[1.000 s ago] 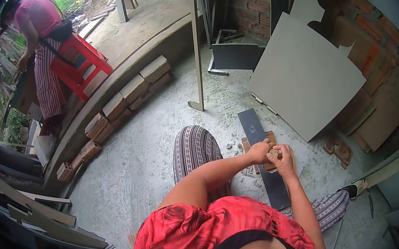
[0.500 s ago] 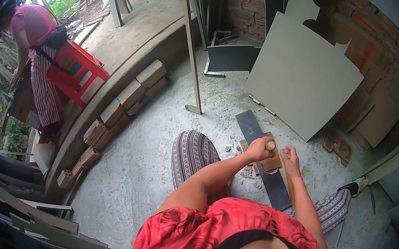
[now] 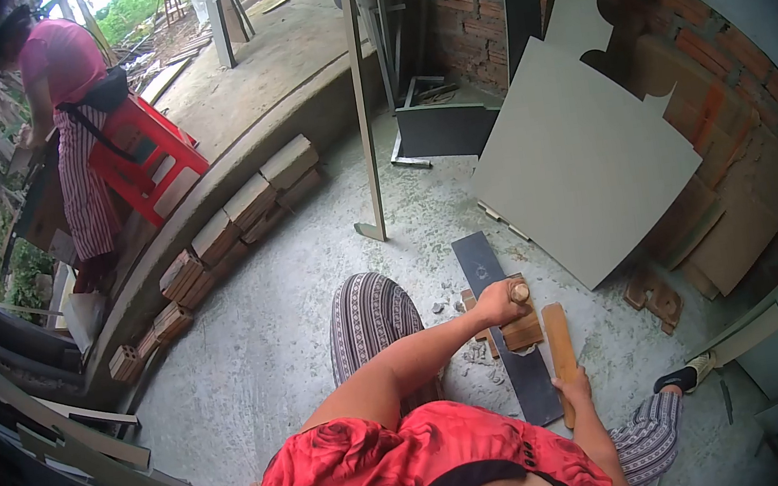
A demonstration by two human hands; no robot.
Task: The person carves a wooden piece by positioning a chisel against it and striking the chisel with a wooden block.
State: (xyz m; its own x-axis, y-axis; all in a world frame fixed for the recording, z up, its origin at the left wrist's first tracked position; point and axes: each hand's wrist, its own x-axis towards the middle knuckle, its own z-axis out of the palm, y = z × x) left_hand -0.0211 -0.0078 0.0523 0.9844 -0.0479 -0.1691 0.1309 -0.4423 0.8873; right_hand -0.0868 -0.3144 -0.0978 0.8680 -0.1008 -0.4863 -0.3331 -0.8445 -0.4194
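My left hand (image 3: 498,305) is closed around an upright round wooden handle (image 3: 519,293), seen from its top end; whatever lies below the handle is hidden. It stands over a brown wood block (image 3: 522,332) that rests across a long dark board (image 3: 534,386) on the floor. Another bit of brown wood (image 3: 470,301) shows at the board's left side. To the right, my right hand (image 3: 575,386) grips the lower part of a flat wooden stick (image 3: 558,334), which points away from me beside the board.
Pale chips (image 3: 482,354) lie left of the board. A large grey panel (image 3: 584,158) leans at the right, near a carved wood piece (image 3: 654,299). A thin post (image 3: 361,99) stands ahead. Bricks (image 3: 247,208) line the ledge; beyond it a person (image 3: 60,60) is by a red stool (image 3: 142,157).
My right hand has moved down towards me and now grips the stick's lower part, leaving its upper end in sight. My left hand keeps its hold on the handle. The view has shifted slightly.
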